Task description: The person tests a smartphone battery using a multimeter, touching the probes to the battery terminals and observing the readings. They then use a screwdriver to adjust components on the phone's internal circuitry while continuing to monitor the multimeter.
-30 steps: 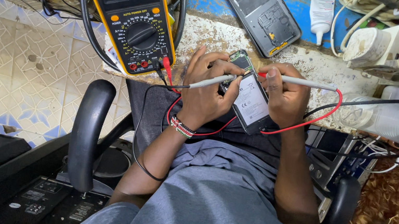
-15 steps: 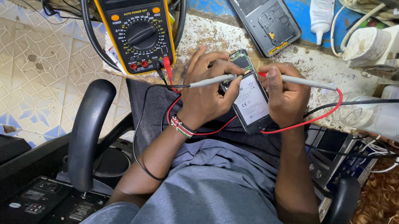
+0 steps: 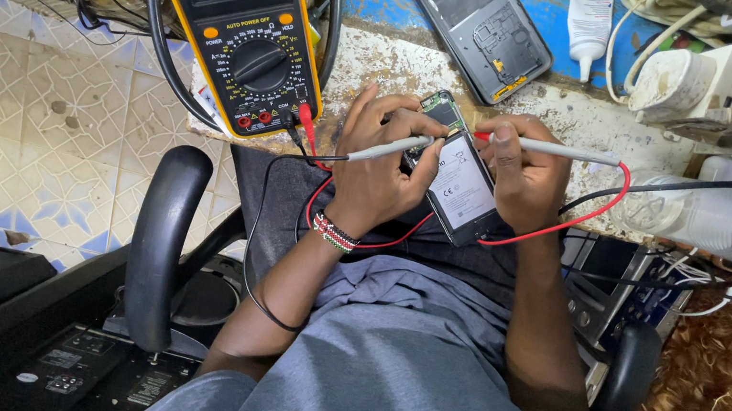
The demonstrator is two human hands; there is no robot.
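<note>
Left hand [image 3: 380,174] pinches a grey probe [image 3: 391,149], tip on the opened phone [image 3: 454,172]. Right hand [image 3: 525,176] pinches a second probe [image 3: 553,149] and steadies the phone. Yellow multimeter [image 3: 239,18] lies beside on the table [image 3: 387,64].

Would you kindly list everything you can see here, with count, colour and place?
multimeter: one, yellow and black, upper left on the bench
opened phone: one, black with white battery, between both hands
probes: two, grey, one in the left hand, one in the right
red lead: one, looping below the right hand
phone back cover: one, dark, top centre
plastic bottle: one, clear, lying at right
white tube: one, top right
chair armrest: one, black, lower left
left hand: holding a probe, beaded wristband
right hand: holding a probe
</note>
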